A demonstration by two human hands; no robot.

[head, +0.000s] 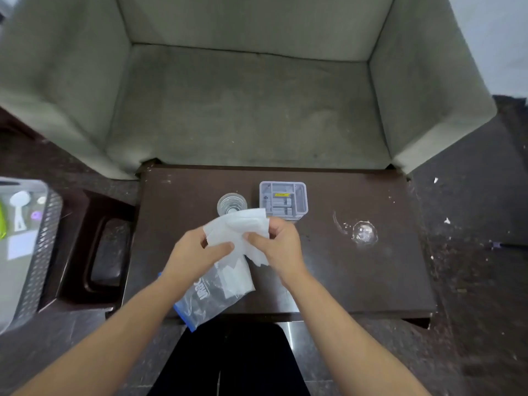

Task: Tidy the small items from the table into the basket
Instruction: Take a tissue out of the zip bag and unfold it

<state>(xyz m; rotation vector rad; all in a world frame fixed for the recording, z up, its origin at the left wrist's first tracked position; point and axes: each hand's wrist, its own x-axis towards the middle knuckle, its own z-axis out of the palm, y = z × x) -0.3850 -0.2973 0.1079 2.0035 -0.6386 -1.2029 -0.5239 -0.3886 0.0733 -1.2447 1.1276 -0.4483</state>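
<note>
Head view: 2 hands pinch a white tissue above the table

Left hand (197,254) and right hand (278,242) each pinch the white tissue (238,232) between thumb and fingers, holding it above the dark table (357,281). Under the hands, a clear zip bag (213,295) with a blue edge lies on the table's near edge. Beyond the tissue stand a clear round container (231,203) and, just to its right, a grey compartment box (283,200). Left of the table, well apart, sits the basket (37,267), already holding small items.
</note>
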